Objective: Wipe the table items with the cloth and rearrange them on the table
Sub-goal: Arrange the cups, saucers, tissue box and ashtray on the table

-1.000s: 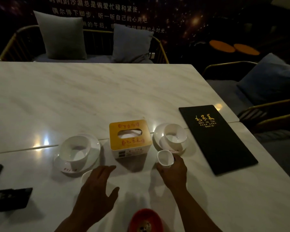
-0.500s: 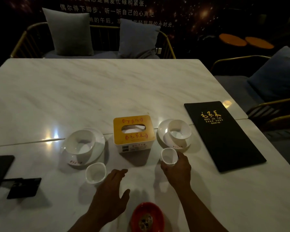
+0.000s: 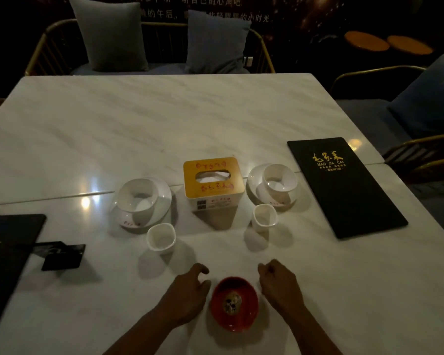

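Observation:
A small red dish (image 3: 233, 303) sits near the table's front edge, between my hands. My left hand (image 3: 187, 293) rests just left of it, fingers curled and empty. On the dish's right is my right hand (image 3: 280, 285), loosely curled and also empty. A yellow-topped tissue box (image 3: 213, 185) stands in the middle. White bowls on saucers flank it, one on the left (image 3: 139, 198) and one on the right (image 3: 277, 183). In front of each bowl stands a small white cup, left (image 3: 161, 238) and right (image 3: 264, 217). No cloth is visible.
A black menu (image 3: 344, 185) lies at the right, another black menu (image 3: 8, 252) at the left edge with a small black card stand (image 3: 62, 254) beside it. A seam (image 3: 62, 198) crosses the white marble table. Cushioned chairs stand behind and to the right.
My right hand let go of the right cup and drew back toward me. My left hand also pulled back. Both now sit beside the red dish.

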